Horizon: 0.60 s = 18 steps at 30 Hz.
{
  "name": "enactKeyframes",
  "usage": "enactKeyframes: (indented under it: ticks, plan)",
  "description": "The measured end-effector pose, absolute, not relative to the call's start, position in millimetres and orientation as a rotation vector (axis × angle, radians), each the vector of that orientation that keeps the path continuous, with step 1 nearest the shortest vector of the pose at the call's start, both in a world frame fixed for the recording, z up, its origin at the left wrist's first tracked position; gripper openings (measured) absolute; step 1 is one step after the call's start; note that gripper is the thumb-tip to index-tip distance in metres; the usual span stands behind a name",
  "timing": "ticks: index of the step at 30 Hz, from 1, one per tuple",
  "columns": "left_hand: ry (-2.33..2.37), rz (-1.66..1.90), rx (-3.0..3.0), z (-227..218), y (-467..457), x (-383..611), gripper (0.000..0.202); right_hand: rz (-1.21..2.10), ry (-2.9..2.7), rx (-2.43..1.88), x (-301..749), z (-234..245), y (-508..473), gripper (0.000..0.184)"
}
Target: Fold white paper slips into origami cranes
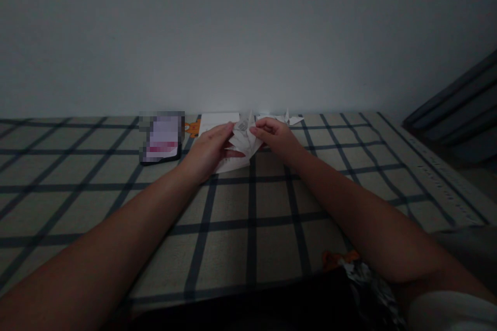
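Observation:
Between my hands, near the far edge of the checked cloth, is a piece of folded white paper (243, 137) with pointed flaps and some grey print. My left hand (212, 147) holds it from the left, thumb and fingers on either side. My right hand (274, 134) pinches a fold at its upper right with thumb and forefinger. A flat sheet of white paper (233, 164) lies under the left hand, partly covered by it. Just behind the right hand sits a folded paper shape (289, 119) with a point sticking up.
A phone (163, 137) with a lit, blurred screen lies to the left. Beside it are an orange cartoon figure (192, 128) and a white sheet (219, 119). The checked cloth (233, 217) meets a plain wall (248, 36). A dark curtain-like fabric (458, 114) hangs at right.

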<state>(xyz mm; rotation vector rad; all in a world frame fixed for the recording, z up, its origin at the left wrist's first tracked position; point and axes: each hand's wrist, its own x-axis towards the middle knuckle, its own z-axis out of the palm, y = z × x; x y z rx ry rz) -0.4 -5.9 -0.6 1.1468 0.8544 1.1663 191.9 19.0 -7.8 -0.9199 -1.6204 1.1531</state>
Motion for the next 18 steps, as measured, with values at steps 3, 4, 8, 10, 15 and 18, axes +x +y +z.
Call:
enactKeyframes:
  ticks: [3,4,8,10,15,18]
  plan:
    - [0.835,1.147,1.219,-1.3,-6.6,-1.2,0.038,1.155,-1.621,-0.901,191.4,-7.2,17.7,0.032]
    - [0.833,1.148,1.236,-1.9,-6.6,-1.7,0.040,1.151,-1.624,-0.893,191.3,-7.0,17.2,0.033]
    - [0.868,1.164,1.265,-2.9,-6.0,-3.0,0.042,1.137,-1.631,-0.866,191.7,-6.4,15.5,0.035]
    - [0.879,1.180,1.252,-2.8,-5.6,-3.0,0.042,1.122,-1.633,-0.869,191.7,-6.3,15.2,0.035]
    - [0.904,1.155,1.244,-2.7,-6.2,-2.1,0.044,1.124,-1.669,-0.847,189.8,-6.7,16.3,0.037]
    - [0.932,1.118,1.297,-2.5,-8.1,-1.3,0.044,1.007,-1.776,-0.830,190.0,-7.4,18.0,0.037]
